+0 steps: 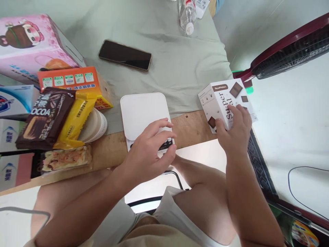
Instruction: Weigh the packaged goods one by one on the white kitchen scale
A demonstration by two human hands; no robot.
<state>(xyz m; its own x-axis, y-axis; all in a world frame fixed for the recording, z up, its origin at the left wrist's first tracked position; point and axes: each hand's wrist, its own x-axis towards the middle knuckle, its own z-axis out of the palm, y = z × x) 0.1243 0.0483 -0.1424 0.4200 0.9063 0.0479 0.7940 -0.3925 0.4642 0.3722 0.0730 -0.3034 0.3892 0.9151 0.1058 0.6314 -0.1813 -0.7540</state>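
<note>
A white kitchen scale (pixel 145 111) lies at the table's front edge, its plate bare. Over its dark button panel hovers my left hand (pixel 154 145), fingers apart and holding nothing; whether a fingertip touches a button I cannot tell. To the right, a white box (pixel 218 94) with chocolate-square pictures and "NutriMotion" print sits at the table's right front corner. My right hand (pixel 236 128) grips the near end of this box, thumb at its left and fingers over the printed face.
Left of the scale are a pink carton (pixel 28 51), an orange box (pixel 69 79), a brown cocoa packet (pixel 46 120), a yellow packet (pixel 77 120), a white tub (pixel 100 125) and a wrapped snack (pixel 66 158). Behind lie a phone (pixel 125 55) and a bottle (pixel 188 17). A fan (pixel 290 48) stands right.
</note>
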